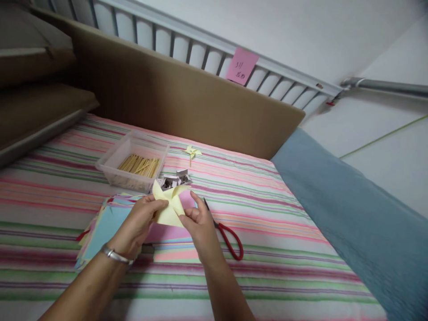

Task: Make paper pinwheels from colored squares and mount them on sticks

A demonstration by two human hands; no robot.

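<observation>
A pale yellow paper pinwheel [170, 213], some of its corners folded toward the middle, is held up between both hands. My left hand [143, 217] pinches its left side, the thumb lying near the centre. On the right edge, the thumb and fingers of my right hand [197, 220] grip a corner of the same paper. Beneath lie pink and other coloured sheets, partly hidden by the hands. Just right of my right hand rest red-handled scissors [230, 240]. A stack of coloured paper [109, 227], light blue on top, lies by my left hand.
Beyond the hands stands a clear plastic box [115, 174] with wooden sticks [140, 165]. Beside it are small open boxes [175, 179] of small metal pieces. A yellow pinwheel on a stick [192, 152] lies farther back. A brown board [187, 102] borders the striped cloth [267, 214].
</observation>
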